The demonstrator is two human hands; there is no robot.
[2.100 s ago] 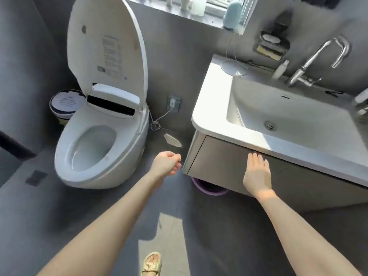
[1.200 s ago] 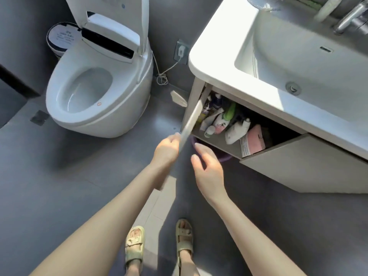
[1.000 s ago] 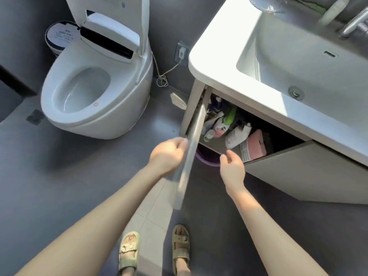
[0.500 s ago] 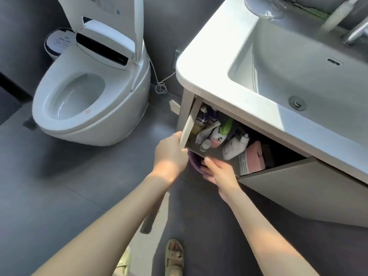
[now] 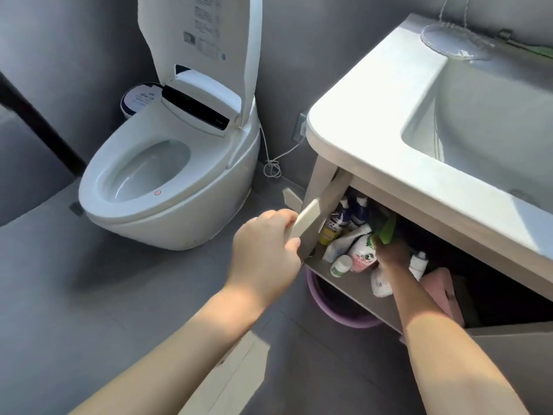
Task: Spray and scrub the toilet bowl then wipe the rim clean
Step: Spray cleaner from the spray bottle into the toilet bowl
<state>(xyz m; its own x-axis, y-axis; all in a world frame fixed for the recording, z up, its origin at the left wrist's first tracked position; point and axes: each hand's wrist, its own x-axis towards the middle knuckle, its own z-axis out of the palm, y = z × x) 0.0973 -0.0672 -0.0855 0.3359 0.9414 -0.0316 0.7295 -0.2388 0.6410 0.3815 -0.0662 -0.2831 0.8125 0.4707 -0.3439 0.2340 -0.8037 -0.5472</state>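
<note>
— What's changed in the head view?
— The right hand (image 5: 392, 256) has moved from the shelf edge deep into the cabinet (image 5: 353, 287), centre right. It is against the green-triggered spray bottle (image 5: 363, 253). Its fingers sit in shadow; I cannot tell whether they've closed.
— The left hand (image 5: 266, 250)?
— Still clenched on the cabinet door (image 5: 311, 220), holding it open.
— And the toilet bowl (image 5: 149, 172)?
— Left of centre, lid up. Spraying looks imminent, not begun.
</note>
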